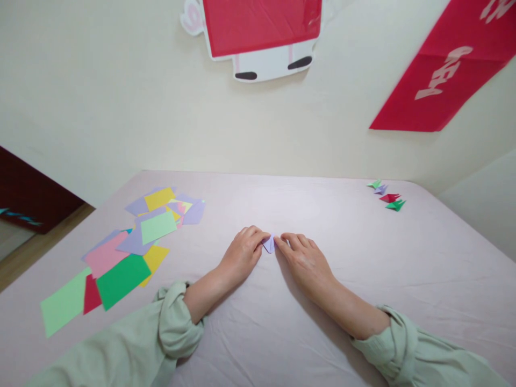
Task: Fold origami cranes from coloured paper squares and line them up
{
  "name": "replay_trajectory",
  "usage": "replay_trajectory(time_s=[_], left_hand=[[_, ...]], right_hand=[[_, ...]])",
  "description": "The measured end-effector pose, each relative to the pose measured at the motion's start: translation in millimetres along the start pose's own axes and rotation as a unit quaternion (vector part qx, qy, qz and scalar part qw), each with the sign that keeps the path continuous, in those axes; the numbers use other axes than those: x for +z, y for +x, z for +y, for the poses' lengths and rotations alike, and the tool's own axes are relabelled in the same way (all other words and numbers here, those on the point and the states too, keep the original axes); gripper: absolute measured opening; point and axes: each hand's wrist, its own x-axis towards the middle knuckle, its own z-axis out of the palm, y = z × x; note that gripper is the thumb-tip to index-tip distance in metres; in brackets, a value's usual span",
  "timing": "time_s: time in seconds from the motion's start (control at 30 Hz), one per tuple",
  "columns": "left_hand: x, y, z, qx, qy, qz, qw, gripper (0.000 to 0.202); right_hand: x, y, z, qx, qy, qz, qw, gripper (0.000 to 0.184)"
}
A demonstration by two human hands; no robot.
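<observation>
A small folded piece of purple paper (269,246) lies on the cloth-covered table between my two hands. My left hand (244,251) has its thumb and index finger closed on the paper's left corner. From the other side, the fingertips of my right hand (305,262) press on the paper's right edge, with the fingers bent and close together. The fingertips cover parts of both edges, so the folds there are hidden.
Loose coloured paper sheets, among them a dark green sheet (123,280) and a pink sheet (107,255), overlap on the left. Several folded paper cranes, one of them red (389,198), stand at the back right. A pale wall (161,118) rises behind the table.
</observation>
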Motion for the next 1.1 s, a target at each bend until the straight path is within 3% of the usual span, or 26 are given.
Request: replay_trajectory(time_s=[0.23,0.57,0.9,1.1], left_hand=[[0.7,-5.2,-2.9,-0.018,0.015,0.029,0.999,0.036],[0.6,-3.9,-0.6,-0.011,-0.073,0.042,0.996,0.034],[0.4,1.1,-5.0,0.02,-0.022,0.013,0.999,0.015],[-5.4,-2.2,-2.3,0.033,-0.009,-0.004,0.999,0.015]], right_hand=[[3.3,-3.2,-5.0,-0.046,0.06,0.026,0.997,0.034],[4.0,-2.3,-2.8,-0.042,0.097,0.037,0.994,0.031],[3.1,-1.1,-0.1,-0.036,0.13,0.041,0.99,0.026],[3.2,-3.5,-0.4,-0.041,0.149,0.041,0.987,0.027]])
